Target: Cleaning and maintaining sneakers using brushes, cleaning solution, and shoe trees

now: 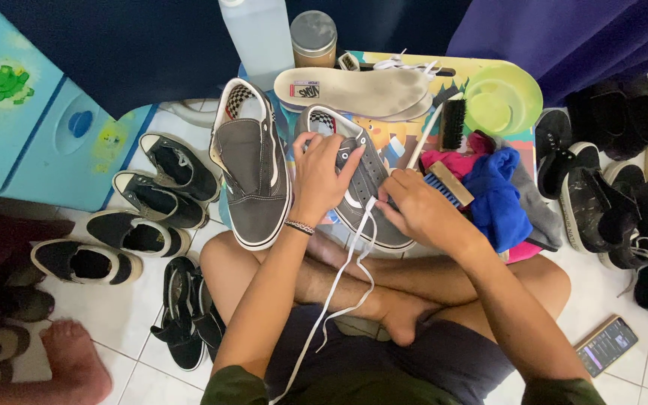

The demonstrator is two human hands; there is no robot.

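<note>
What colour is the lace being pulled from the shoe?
White; the lace shows best in the head view, trailing from the grey shoe.

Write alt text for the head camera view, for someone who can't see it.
Seen from above, a cross-legged person's left hand steadies a grey sneaker while the right hand pulls its white lace. A matching sneaker lies alongside.

Lit phone screen [606, 344] — floor, right
</note>
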